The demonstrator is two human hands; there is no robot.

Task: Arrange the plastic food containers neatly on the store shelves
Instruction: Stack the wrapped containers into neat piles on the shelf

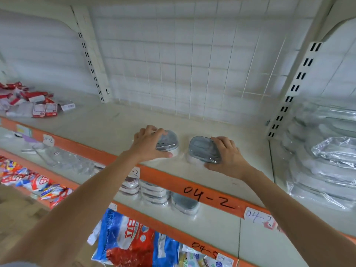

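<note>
Both bare forearms reach up; left hand [149, 143] grips one grey-lidded container [167, 140], right hand [226, 156] another [203, 149]. Best squared side by side, parallel to the shelf [107, 128] edge.

A shop aisle, white metal shelves [107, 124] with slotted uprights [294, 87] and wire grid back, orange shelf edge strips [202, 189] hand-marked 04-2, paper price tags [259, 217], bagged goods [125, 239] and wrapped lidded containers [152, 191] stocked below
</note>
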